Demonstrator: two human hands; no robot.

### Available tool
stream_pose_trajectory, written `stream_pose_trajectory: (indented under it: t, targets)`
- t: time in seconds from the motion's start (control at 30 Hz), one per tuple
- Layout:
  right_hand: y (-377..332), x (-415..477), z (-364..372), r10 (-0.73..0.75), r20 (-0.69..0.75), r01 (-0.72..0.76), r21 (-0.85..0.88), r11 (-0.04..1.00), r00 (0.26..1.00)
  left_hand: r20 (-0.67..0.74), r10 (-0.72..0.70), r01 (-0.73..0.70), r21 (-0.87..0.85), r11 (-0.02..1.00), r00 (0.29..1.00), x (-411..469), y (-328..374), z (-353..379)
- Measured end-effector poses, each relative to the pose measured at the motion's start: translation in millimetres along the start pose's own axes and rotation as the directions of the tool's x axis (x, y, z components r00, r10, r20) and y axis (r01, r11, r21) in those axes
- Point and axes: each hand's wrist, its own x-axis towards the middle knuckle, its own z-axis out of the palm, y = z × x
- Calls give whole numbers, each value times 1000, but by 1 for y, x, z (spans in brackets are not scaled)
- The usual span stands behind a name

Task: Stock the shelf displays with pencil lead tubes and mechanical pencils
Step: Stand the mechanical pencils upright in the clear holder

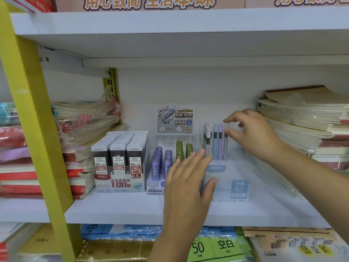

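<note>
L hand (188, 180) against clear display (228, 178); grey pencil (225, 148) in R hand (255, 137) pinch

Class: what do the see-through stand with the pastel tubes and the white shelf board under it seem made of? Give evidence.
See-through stand: likely clear glossy plastic; the shelf shows through it. White shelf board: smooth matt painted surface, perhaps metal or laminate; cannot tell.
</note>
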Motion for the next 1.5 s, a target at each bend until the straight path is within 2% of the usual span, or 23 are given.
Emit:
stream_pose_trajectory:
  t: [0.17, 0.23, 0.27, 0.33, 0.4, 0.47, 0.53, 0.6, 0.63, 0.67, 0.7, 0.73, 0.8, 0.9, 0.97, 1.03, 1.13, 1.23, 1.33, 1.5]
  targets:
    - [-1, 2, -1, 126, 147, -143, 106, 984, 981, 7, -11, 11, -16, 1000, 1000, 2, -1, 0]
    - [-7, -3, -7, 151, 154, -175, 155, 972, 977, 30, -39, 40, -39, 998, 999, 1, 2, -3]
    - [-11, -8, -12, 159, 114, -179, 195, 964, 981, 39, -51, 53, -49, 997, 998, -2, 3, -5]
    - [-25, -27, -24, 165, -56, -138, 332, 933, 985, 36, -48, 50, -44, 998, 998, -13, 7, -15]
    - [-45, -58, -38, 126, -214, -5, 492, 871, 969, 1, -1, 1, -21, 1000, 1000, -33, 9, -29]
    - [-64, -94, -47, 49, -271, 117, 563, 818, 961, -21, 58, -58, 19, 998, 998, -64, 7, -41]
    - [-78, -135, -40, 2, -209, 130, 614, 779, 978, 51, 69, -72, 59, 996, 996, -107, -3, -49]
    - [-86, -182, -14, 12, -51, 24, 666, 746, 999, 211, -36, 22, 71, 997, 977, -159, -16, -50]
    - [-88, -209, 4, 29, 63, -64, 668, 741, 998, 303, -144, 123, 88, 988, 942, -187, -22, -49]
    - [-90, -238, 25, 45, 203, -168, 646, 744, 978, 389, -274, 246, 121, 962, 880, -215, -29, -47]
    - [-90, -268, 47, 63, 368, -289, 602, 744, 928, 456, -404, 372, 164, 914, 793, -243, -36, -44]
    - [-89, -298, 71, 83, 539, -417, 535, 735, 838, 505, -518, 483, 212, 850, 690, -270, -44, -40]
    - [-85, -354, 117, 124, 791, -612, 353, 708, 599, 582, -673, 648, 300, 700, 457, -319, -57, -33]
    - [-78, -418, 174, 143, 939, -717, 134, 684, 312, 656, -747, 784, 405, 470, 109, -373, -71, -23]
    - [-74, -446, 204, 174, 968, -775, 30, 631, 180, 684, -729, 818, 433, 378, -24, -391, -78, -14]
    - [-69, -469, 231, 242, 964, -808, -56, 587, 110, 699, -709, 858, 414, 303, -87, -400, -81, -5]
    - [-65, -498, 265, 327, 945, -799, -184, 572, 16, 725, -671, 893, 393, 221, -153, -406, -86, 2]
    - [-64, -517, 290, 421, 907, -801, -266, 537, -20, 736, -651, 923, 359, 139, -188, -410, -90, 1]
    - [-68, -528, 302, 502, 865, -808, -305, 504, -14, 739, -642, 942, 326, 74, -206, -410, -93, -2]
    - [-71, -538, 314, 537, 841, -789, -283, 546, 70, 774, -594, 955, 295, 30, -220, -413, -96, -1]
